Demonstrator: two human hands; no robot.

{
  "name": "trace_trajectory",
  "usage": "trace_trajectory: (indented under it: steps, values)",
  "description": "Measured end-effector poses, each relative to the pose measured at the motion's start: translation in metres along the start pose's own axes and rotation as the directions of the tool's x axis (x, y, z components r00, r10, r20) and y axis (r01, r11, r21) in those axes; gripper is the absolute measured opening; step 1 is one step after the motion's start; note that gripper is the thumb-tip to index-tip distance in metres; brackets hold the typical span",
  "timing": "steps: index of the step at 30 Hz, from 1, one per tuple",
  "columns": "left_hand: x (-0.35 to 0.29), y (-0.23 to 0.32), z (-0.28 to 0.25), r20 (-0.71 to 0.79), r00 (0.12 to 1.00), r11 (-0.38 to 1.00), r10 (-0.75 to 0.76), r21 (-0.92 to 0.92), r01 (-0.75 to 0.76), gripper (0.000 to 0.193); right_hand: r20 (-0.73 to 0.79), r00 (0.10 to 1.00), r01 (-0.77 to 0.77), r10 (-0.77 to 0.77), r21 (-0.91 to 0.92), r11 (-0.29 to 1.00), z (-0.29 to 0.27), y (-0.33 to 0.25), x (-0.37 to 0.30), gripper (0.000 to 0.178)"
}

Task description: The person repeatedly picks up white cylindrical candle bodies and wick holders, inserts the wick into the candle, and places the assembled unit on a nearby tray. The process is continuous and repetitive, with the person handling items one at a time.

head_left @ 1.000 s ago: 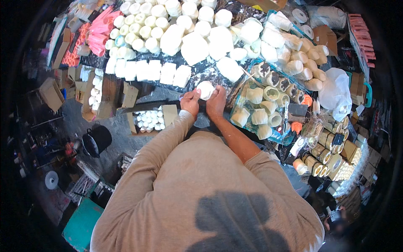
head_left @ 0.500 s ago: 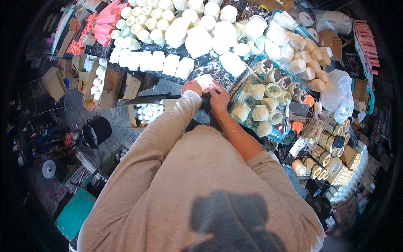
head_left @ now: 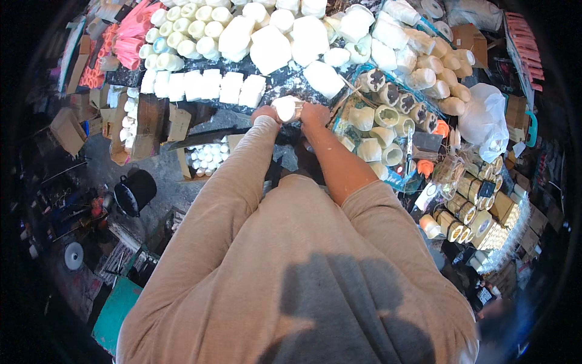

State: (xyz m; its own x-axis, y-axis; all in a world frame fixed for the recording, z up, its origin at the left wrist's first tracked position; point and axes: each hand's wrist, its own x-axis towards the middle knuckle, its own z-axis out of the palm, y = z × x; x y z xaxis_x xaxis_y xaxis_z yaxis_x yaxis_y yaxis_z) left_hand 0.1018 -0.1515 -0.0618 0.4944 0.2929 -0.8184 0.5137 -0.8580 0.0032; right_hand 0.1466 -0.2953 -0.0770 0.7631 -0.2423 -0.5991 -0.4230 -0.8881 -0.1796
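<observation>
A small white rounded piece [head_left: 285, 110], its exact kind unclear, is held between my two hands at the near edge of the worktable. My left hand [head_left: 265, 113] grips its left side with bent fingers. On the other side, my right hand [head_left: 315, 115] is closed on the piece's right end, most of its fingers hidden. A row of white blocks [head_left: 211, 84] lies on the dark table [head_left: 285, 85] just beyond my left hand. Larger white lumps [head_left: 270, 51] stand behind. To the right, hollow cream cups [head_left: 387, 115] sit on a teal tray [head_left: 397, 181].
Pink tube-like pieces [head_left: 136, 36] lie at the far left. Below them are open cardboard boxes [head_left: 151, 124] and a black bucket [head_left: 135, 192] on the floor. A clear plastic bag [head_left: 485, 124] and bundled gold-coloured rolls [head_left: 464, 209] are at the right.
The white piece has turned, showing a brighter rounded face. My hands now sit at its opposite sides, the right hand rotated and more closed. The whole view has shifted slightly.
</observation>
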Motion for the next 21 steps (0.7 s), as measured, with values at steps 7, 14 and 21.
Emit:
trace_trajectory:
  steps: [7, 14, 21]
  values:
    - [0.001, 0.010, 0.035, -0.397, 0.888, 0.957, -0.232, -0.256, 0.136, 0.034, 0.033, 0.940, 0.336, -0.339, -0.261, 0.905, -0.001, 0.008, 0.009, 0.046]
    - [-0.011, 0.006, 0.072, -0.388, 0.858, 0.638, -0.336, -0.764, -0.096, 0.047, -0.060, 0.947, 0.305, -0.316, 0.475, 0.825, -0.005, 0.028, -0.031, 0.016]
    - [-0.113, 0.010, 0.060, -0.380, 0.915, -0.640, 0.138, -0.739, -0.210, 0.063, 0.033, 0.730, 0.487, -0.682, 0.674, 0.555, -0.058, 0.055, -0.062, 0.014]
